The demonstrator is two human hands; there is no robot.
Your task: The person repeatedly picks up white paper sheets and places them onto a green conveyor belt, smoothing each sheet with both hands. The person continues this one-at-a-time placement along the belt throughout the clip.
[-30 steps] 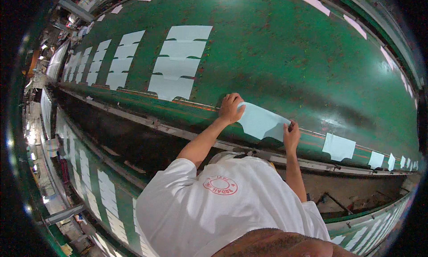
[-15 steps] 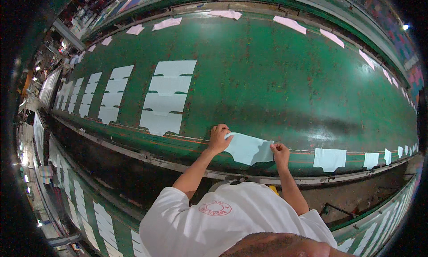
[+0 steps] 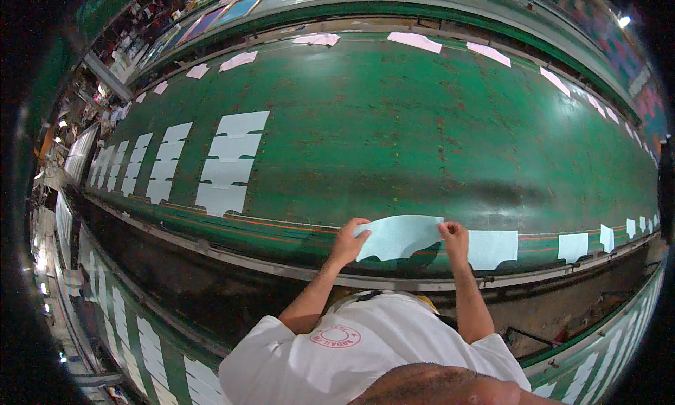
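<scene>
A pale blue cut fabric piece (image 3: 401, 238) is stretched between my hands above the near edge of the long green table (image 3: 380, 145). My left hand (image 3: 349, 242) pinches its left end. At its upper right corner, my right hand (image 3: 455, 238) grips it between thumb and fingers. The piece bows upward a little and throws a shadow on the table. Just right of my right hand, another pale fabric piece (image 3: 494, 249) lies flat along the near edge.
Rows of pale fabric pieces (image 3: 233, 159) lie on the table's left part. Pink pieces (image 3: 415, 42) line its far edge, and more pale pieces (image 3: 573, 247) follow the near edge rightward. Behind me stands another green table with pale pieces (image 3: 151, 349).
The laid rows have shifted left in view and the near-edge pieces now sit closer to my right hand. The held fabric has swung its upper edge up and bowed.
</scene>
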